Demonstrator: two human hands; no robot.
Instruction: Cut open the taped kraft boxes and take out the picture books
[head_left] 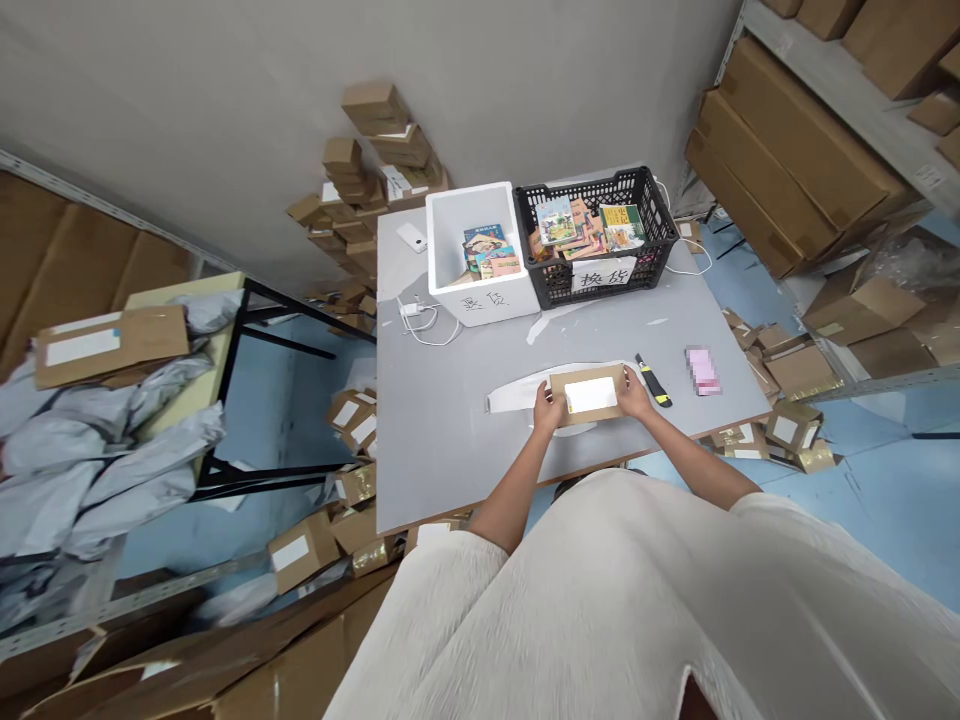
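Between my two hands is a small brown cardboard box [559, 384] with a white label [592, 395] on its upper face. My left hand [548, 409] grips its left end, and my right hand [634, 393] grips the right end. Beneath and behind the box lies a flattened white plastic mailer bag [517, 391], partly covered by it. A black and yellow utility knife [653, 380] rests on the table just right of my right hand. Farther right is a pink, pixel-blurred object [703, 370].
On the grey table [435, 430], a white foam box [484, 300] and a black plastic crate [600, 285] hold books at the back. A white cable [435, 340] lies at the left. Cartons [304, 550] crowd the floor; grey parcels [150, 440] cover a side table.
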